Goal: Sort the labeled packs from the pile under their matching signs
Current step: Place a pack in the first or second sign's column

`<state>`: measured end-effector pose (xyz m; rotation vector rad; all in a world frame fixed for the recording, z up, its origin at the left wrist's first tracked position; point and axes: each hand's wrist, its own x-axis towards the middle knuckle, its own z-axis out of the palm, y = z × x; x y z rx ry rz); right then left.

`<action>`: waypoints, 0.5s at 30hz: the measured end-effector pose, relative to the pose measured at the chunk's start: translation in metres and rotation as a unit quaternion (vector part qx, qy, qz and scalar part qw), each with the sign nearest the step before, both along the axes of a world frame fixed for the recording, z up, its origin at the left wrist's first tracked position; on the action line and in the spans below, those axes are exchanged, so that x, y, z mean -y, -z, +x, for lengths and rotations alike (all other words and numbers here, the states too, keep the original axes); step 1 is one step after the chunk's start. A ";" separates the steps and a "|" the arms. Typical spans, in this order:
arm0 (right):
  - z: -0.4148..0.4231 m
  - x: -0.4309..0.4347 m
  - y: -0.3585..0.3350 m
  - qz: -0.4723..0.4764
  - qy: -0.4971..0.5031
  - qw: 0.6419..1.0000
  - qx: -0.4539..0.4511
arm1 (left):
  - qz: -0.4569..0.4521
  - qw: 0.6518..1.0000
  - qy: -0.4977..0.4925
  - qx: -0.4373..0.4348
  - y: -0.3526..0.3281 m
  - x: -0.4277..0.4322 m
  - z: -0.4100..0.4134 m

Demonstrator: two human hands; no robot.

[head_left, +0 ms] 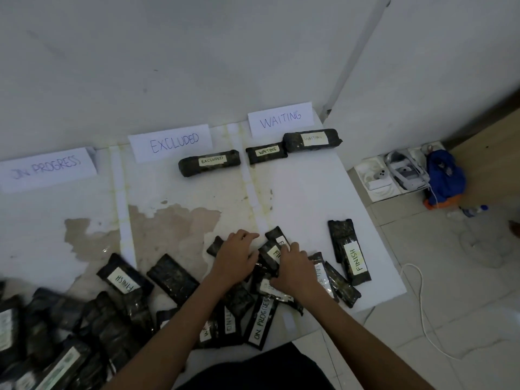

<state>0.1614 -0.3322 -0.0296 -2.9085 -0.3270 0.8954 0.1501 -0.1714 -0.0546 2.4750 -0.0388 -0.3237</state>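
While the left hand [236, 256] lay loosely spread on the pile [174, 277], the right hand [295, 270] gripped one labeled pack [270, 254] at the pile's far edge, well short of the signs [170, 142].

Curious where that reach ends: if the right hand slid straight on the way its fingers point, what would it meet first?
The right hand has its fingers curled on a FINISH pack; straight on, it would probably meet the left hand next, though depth is unclear.
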 end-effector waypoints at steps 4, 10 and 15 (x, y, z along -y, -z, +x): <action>0.003 -0.015 -0.007 0.033 -0.045 0.997 0.045 | 0.052 0.997 -0.034 0.038 -0.018 -0.029 -0.012; 0.007 -0.063 -0.024 0.138 -0.160 0.973 0.093 | 0.104 0.987 -0.096 0.077 -0.045 -0.089 -0.040; -0.010 -0.127 -0.033 0.169 -0.209 0.960 0.085 | 0.133 0.981 -0.128 0.065 -0.054 -0.149 -0.079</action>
